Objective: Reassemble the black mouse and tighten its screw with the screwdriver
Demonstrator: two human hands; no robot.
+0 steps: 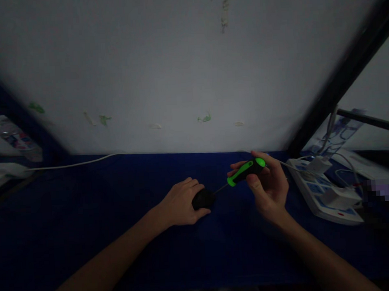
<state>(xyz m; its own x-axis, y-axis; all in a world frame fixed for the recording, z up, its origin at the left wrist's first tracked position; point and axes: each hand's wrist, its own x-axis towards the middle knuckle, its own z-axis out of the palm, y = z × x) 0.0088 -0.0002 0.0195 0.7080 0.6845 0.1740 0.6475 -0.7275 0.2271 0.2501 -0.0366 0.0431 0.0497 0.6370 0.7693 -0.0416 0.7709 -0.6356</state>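
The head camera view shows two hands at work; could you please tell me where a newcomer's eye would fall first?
Most likely on the bright green-and-black screwdriver in the right hand, its shaft reaching toward the dark rounded object held by the left hand, near the middle of the blue tabletop. Next, perhaps, on the pale power strip with white plugs, at the right.

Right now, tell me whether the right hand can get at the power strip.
Likely yes: the power strip lies close beside the right hand, with only a thin cable seen between, though that hand's grip holds the screwdriver.
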